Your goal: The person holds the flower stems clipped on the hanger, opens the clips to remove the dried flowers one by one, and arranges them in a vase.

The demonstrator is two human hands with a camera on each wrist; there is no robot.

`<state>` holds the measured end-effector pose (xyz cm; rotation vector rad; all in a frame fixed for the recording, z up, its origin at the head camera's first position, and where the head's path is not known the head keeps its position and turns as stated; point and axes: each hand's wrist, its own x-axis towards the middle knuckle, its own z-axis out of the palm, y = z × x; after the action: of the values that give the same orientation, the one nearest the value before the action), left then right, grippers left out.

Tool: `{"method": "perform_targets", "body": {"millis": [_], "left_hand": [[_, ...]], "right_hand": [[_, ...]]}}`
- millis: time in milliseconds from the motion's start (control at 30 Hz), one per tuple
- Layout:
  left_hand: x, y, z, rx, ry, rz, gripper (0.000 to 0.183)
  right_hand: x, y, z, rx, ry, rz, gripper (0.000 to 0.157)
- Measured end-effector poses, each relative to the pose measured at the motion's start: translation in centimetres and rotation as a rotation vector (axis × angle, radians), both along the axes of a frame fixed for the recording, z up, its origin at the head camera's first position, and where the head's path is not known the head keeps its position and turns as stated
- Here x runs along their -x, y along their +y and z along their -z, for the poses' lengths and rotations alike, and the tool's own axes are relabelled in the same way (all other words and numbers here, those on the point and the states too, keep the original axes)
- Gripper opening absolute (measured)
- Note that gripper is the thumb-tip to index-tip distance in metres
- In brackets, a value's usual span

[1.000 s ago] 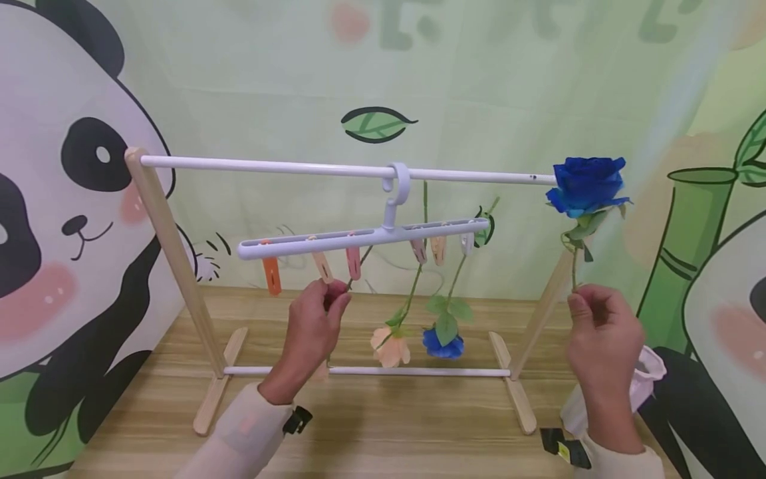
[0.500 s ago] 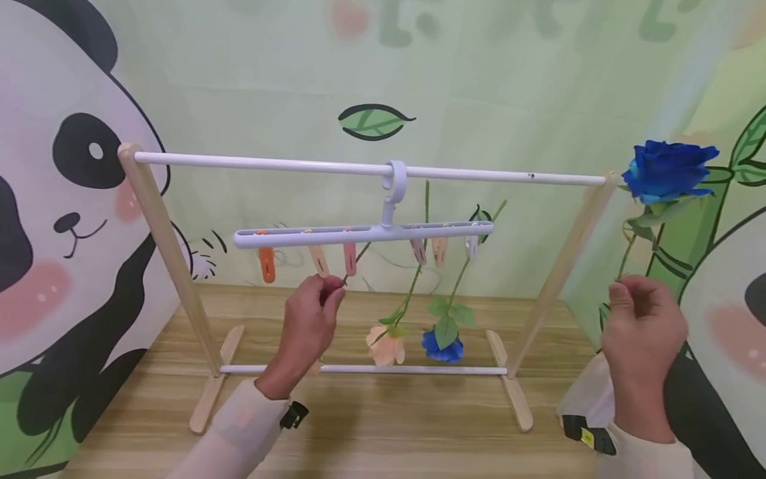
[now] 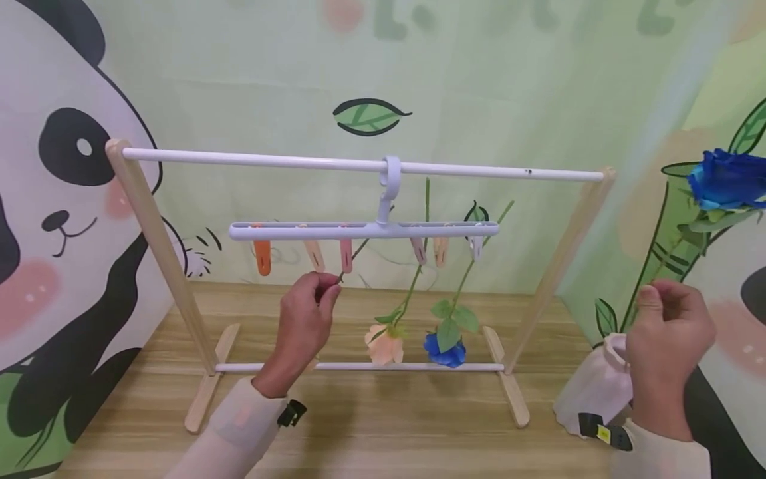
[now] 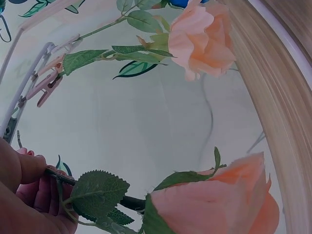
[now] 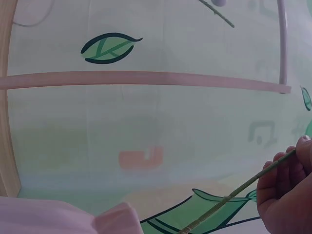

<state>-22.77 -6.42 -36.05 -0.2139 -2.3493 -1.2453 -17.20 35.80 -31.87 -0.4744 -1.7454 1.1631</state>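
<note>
The right hand (image 3: 673, 336) has the blue rose (image 3: 727, 178) pinched by its stem (image 5: 243, 186), off to the right near the pale vase (image 3: 598, 386), while the left hand (image 3: 305, 313) pinches a peach rose (image 4: 209, 200) just below the pink clip (image 3: 346, 256) on the hanger (image 3: 293, 231). Both roses look super light, probably stiffish stems and soft, crushable petals, so holding below the bloom seems smart. Vase mouth's partly hidden, so can't tell what's inside

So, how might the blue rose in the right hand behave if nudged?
The blue rose probably sways rather than flops, since its thin stem looks nearly straight. It seems top-heavy, its broad bloom standing above the right hand, so it may tip.
</note>
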Motion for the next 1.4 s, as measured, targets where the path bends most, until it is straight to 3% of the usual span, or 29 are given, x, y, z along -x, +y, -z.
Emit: {"method": "perform_targets", "body": {"millis": [167, 367, 533, 800, 1067, 1200, 1400], "left_hand": [[0.1, -0.1, -0.2, 0.003, 0.007, 0.000, 0.019], [0.0, -0.1, -0.2, 0.003, 0.004, 0.000, 0.019], [-0.1, -0.1, -0.2, 0.003, -0.004, -0.003, 0.019], [-0.2, -0.2, -0.2, 0.005, -0.019, -0.010, 0.018], [-0.2, -0.1, -0.1, 0.007, -0.011, -0.007, 0.018], [-0.2, -0.1, -0.2, 0.001, -0.014, -0.003, 0.018], [-0.2, -0.2, -0.2, -0.003, -0.016, 0.000, 0.018]], "right_hand": [[0.2, 0.4, -0.1, 0.001, 0.011, 0.039, 0.012], [0.2, 0.0, -0.9, 0.015, 0.108, 0.095, 0.023], [0.1, -0.5, -1.4, 0.031, 0.198, 0.088, 0.028], [0.2, -0.3, -1.3, 0.033, 0.237, 0.080, 0.027], [0.4, 1.2, 0.7, 0.068, 0.052, 0.093, 0.019], [0.4, 1.8, 2.1, 0.082, -0.044, 0.073, 0.006], [0.3, 2.1, 3.5, 0.073, -0.150, 0.092, 0.018]]}}
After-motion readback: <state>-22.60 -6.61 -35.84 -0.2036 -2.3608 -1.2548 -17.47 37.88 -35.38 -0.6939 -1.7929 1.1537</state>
